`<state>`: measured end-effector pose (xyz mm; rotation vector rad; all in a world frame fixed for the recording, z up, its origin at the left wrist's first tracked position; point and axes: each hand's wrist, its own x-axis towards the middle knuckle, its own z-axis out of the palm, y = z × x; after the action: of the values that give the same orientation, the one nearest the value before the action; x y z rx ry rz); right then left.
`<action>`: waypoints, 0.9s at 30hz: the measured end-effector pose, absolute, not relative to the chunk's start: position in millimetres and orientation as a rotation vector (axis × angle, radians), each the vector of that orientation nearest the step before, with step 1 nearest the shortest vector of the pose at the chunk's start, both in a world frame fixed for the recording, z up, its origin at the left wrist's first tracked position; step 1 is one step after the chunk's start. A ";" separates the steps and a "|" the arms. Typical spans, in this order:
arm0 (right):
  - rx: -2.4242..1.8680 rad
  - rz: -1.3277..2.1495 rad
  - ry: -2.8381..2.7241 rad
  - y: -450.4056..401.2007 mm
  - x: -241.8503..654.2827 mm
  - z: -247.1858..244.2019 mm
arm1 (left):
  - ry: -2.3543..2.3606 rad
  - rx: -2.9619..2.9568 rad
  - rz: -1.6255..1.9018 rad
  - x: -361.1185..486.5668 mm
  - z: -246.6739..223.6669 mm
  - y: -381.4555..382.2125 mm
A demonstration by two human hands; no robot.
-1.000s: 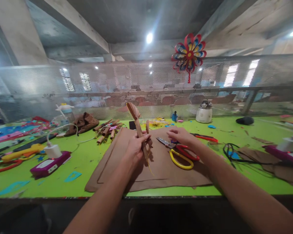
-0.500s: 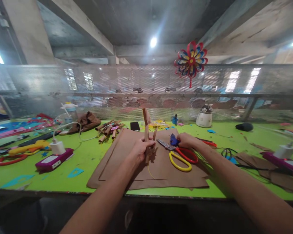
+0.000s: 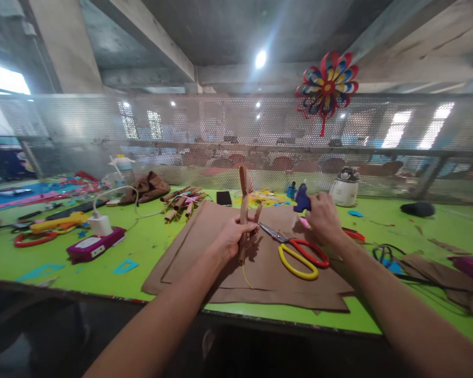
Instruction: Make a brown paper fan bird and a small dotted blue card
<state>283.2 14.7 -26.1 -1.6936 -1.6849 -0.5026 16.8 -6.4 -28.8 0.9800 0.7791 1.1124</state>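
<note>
In the head view, we're gripping the folded brown paper piece (image 3: 244, 197) upright in our left hand (image 3: 233, 236) over the brown sheets (image 3: 189, 252), seemingly keeping its pleats gathered, while our right hand (image 3: 324, 216) is clutching a blue object (image 3: 301, 199).

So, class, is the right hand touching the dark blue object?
Touching. The head view shows the right hand gripping the dark blue object in its fingers.
</note>
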 end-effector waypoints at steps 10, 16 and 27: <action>-0.902 0.954 -1.447 -19.4 263.7 5.3 | 0.781 1.122 1.135 17.4 -30.6 -10.7; -0.872 1.241 -1.707 -48.9 224.9 4.9 | 0.823 1.221 1.170 19.0 -30.0 -14.5; -0.938 1.152 -1.735 -39.5 220.2 -8.1 | 0.818 1.145 1.228 21.9 -28.7 -19.9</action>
<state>220.2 -39.5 -8.1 -0.9375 -1.7355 1.1524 21.9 -19.9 -28.7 1.1447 0.8179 1.2282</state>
